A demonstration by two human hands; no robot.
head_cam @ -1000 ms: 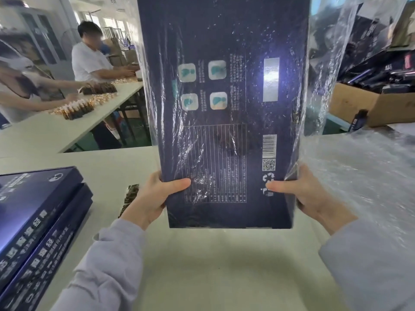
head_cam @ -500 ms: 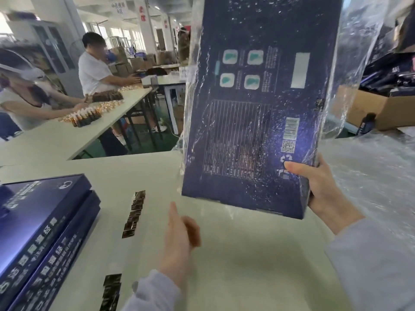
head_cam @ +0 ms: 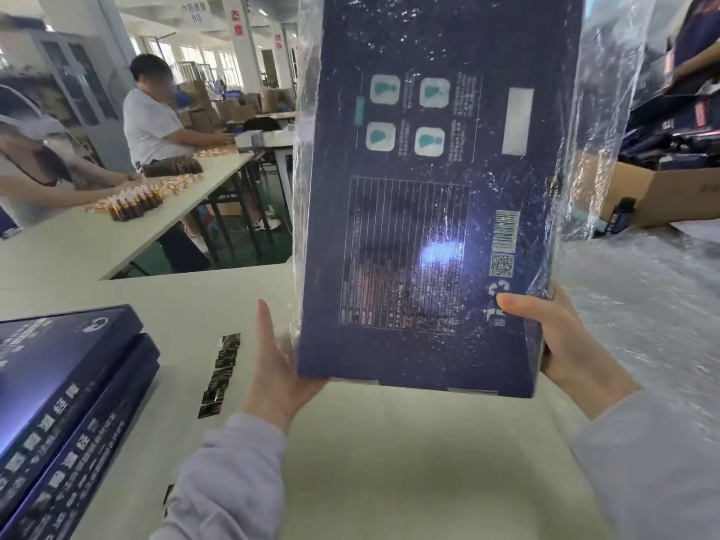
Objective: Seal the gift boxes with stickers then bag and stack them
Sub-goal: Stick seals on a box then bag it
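A dark blue gift box (head_cam: 420, 212) stands upright in the air above the white table (head_cam: 389, 461), its printed back facing me, inside a clear plastic bag (head_cam: 607, 122). My right hand (head_cam: 561, 344) grips the box's lower right corner, thumb on the front. My left hand (head_cam: 272, 368) lies flat with straight fingers against the lower left edge. A strip of dark stickers (head_cam: 220, 374) lies on the table left of my left hand. Two more blue boxes (head_cam: 66, 403) are stacked at the left edge.
A pile of clear plastic bags (head_cam: 643, 325) covers the table on the right. A cardboard carton (head_cam: 662, 192) with dark goods stands behind it. Two people work at a long table (head_cam: 117, 231) with small bottles at the back left.
My left hand let go of the box, dropped away, then came back flat against its lower left edge. The box swung right and tilted, held by my right hand.
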